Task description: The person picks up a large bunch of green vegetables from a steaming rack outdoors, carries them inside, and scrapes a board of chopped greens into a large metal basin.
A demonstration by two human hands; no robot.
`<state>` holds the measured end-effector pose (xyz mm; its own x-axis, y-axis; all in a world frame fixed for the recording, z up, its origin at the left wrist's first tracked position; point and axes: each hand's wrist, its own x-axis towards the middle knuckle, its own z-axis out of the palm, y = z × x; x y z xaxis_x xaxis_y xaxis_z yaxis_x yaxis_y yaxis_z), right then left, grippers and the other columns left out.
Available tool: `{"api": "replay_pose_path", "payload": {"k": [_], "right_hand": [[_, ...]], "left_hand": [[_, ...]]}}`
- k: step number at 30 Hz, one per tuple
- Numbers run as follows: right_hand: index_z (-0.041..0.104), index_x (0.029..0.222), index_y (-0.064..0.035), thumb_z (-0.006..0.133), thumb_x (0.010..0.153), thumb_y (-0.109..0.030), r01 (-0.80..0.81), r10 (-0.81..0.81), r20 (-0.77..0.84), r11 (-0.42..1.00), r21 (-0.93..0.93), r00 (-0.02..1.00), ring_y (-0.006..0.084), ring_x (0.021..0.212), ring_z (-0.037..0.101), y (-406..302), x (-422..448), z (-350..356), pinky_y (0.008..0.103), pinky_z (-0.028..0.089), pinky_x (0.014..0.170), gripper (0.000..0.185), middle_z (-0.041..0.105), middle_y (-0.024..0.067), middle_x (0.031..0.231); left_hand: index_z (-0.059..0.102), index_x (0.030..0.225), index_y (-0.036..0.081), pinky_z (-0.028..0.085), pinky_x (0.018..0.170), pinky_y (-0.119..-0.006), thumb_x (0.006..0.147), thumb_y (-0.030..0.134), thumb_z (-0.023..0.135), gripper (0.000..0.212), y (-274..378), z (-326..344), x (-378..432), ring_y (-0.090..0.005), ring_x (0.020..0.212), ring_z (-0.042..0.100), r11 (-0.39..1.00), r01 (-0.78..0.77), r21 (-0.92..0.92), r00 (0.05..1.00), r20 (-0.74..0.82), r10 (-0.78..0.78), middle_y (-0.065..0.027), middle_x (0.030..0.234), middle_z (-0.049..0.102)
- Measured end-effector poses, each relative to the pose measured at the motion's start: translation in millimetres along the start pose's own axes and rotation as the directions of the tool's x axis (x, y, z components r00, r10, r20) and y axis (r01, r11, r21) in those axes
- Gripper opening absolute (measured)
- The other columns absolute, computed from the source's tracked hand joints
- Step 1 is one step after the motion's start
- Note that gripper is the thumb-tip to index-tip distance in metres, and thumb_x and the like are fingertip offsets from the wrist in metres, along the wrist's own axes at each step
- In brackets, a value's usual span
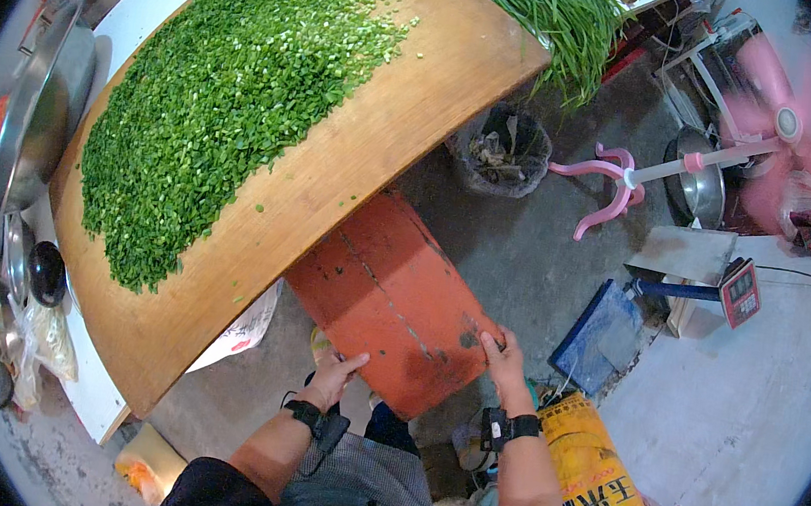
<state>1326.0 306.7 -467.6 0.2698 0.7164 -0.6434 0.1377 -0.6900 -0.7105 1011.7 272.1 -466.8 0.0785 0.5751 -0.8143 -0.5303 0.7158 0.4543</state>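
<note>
An orange-red painted wooden panel [401,290], perhaps a bench top, reaches out from under the table's edge. Dark scuffs and a long seam mark its surface; its far end is hidden beneath the cutting board. My left hand [334,377] grips its near left edge, thumb on top. At the near right corner my right hand [505,358] holds the opposite edge in the same way. Above the panel's far end is a large wooden cutting board [283,218] with a broad heap of chopped green chives or scallions [227,116] on it.
Uncut green stalks [555,24] overhang the board's far corner. Below them is a lined waste bin [498,151]. A pink pedestal fan [658,179], a blue platform scale [600,340] and a yellow sack [593,480] stand to the right. Metal bowls [46,111] line the left.
</note>
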Motion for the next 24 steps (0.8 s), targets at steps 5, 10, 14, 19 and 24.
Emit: {"api": "replay_pose_path", "payload": {"k": [5, 10, 14, 19, 24], "right_hand": [[0.048, 0.127, 0.0027, 0.067, 0.087, -0.026, 0.106, -0.106, 0.003, 0.990, -0.092, 0.994, 0.0198, 0.104, 0.056, -14, 7, 1, 0.0305, 0.045, 0.089, 0.053, 0.058, 0.0134, 0.117], [0.045, 0.131, 0.0016, 0.068, 0.086, -0.032, 0.116, -0.115, 0.022, 0.966, -0.232, 0.993, 0.0256, 0.113, 0.053, -15, 14, 12, 0.0344, 0.043, 0.094, 0.060, 0.056, 0.0187, 0.123], [0.048, 0.128, 0.0037, 0.066, 0.087, -0.030, 0.130, -0.129, 0.016, 0.980, -0.152, 0.992, 0.0225, 0.107, 0.056, -25, 11, 21, 0.0325, 0.045, 0.090, 0.057, 0.059, 0.0172, 0.116], [0.047, 0.128, 0.0047, 0.063, 0.087, -0.037, 0.186, -0.217, -0.002, 0.842, -0.507, 0.976, 0.0265, 0.108, 0.058, -43, 3, 10, 0.0322, 0.045, 0.090, 0.060, 0.059, 0.0231, 0.116], [0.059, 0.111, 0.0058, 0.057, 0.090, -0.035, 0.225, -0.311, -0.098, 0.840, -0.493, 0.945, 0.0281, 0.093, 0.063, -80, -30, 6, 0.0337, 0.048, 0.082, 0.045, 0.066, 0.0208, 0.098]], "left_hand": [[0.039, 0.134, 0.008, 0.042, 0.095, -0.037, 0.080, 0.006, 0.070, 0.062, 24, -17, 28, -0.0247, 0.118, 0.050, 0.998, -0.021, -0.064, 0.997, 0.073, 0.025, -0.0077, 0.131, 0.051], [0.027, 0.141, 0.010, 0.038, 0.102, -0.038, 0.080, 0.009, 0.071, 0.076, 40, -12, 14, -0.0255, 0.125, 0.044, 0.991, -0.134, -0.022, 0.991, 0.002, 0.134, -0.0087, 0.137, 0.045], [0.032, 0.139, 0.013, 0.041, 0.098, -0.039, 0.081, 0.013, 0.071, 0.070, 43, -20, 12, -0.0239, 0.123, 0.046, 0.994, -0.103, -0.026, 0.993, 0.059, 0.104, -0.0063, 0.135, 0.047], [0.051, 0.119, 0.010, 0.045, 0.085, -0.032, 0.083, 0.020, 0.070, 0.042, 53, -15, -17, -0.0165, 0.101, 0.054, 0.985, 0.090, 0.147, 0.994, -0.069, -0.081, -0.0020, 0.111, 0.055], [0.057, 0.108, 0.009, 0.044, 0.075, -0.023, 0.090, 0.035, 0.061, 0.032, 67, -53, -70, -0.0121, 0.093, 0.058, 0.875, 0.085, 0.476, 0.995, 0.013, -0.103, 0.0011, 0.096, 0.060]]}}
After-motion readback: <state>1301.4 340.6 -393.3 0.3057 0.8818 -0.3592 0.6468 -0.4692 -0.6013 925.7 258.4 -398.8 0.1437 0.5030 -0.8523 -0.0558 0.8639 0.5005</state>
